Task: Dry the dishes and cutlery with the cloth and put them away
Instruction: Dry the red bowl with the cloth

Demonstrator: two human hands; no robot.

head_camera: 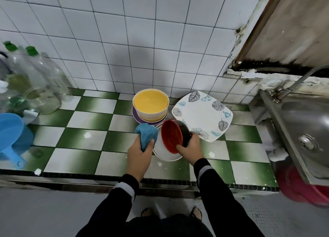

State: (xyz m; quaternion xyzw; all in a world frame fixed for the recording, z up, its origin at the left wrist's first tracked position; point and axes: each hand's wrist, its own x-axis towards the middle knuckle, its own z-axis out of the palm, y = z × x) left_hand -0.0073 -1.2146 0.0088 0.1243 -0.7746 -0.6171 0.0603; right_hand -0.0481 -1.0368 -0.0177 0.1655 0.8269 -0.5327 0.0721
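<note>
- Where the frame begins at the far left, a blue scoop (10, 130) lies on the counter (85, 119) of green and white tiles.
- Behind it, at the upper left, stand clear bottles (32, 71) with green caps and a glass jar (42, 101).
- In the lower middle, the left hand (140, 154) has its fingers clenched around a bunched blue cloth (146, 133), which sticks up above the fist.
- Behind the cloth, a yellow bowl (151, 101) sits on top of a purple plate (137, 118), near the wall.
- Just right of the cloth, with a thin gap between them, is the red bowl (171, 137), tilted so that its opening faces left.
- The right hand (191, 147) grasps this bowl, thumb on the rim and fingers around the dark outside.
- Under both hands a white plate (162, 153) lies flat on the counter.
- Right of centre lies a square plate (201, 112) with a leaf pattern.
- At the right edge are a steel sink (302, 122) with a tap (299, 81), and below it a pink basin (302, 188).
</note>
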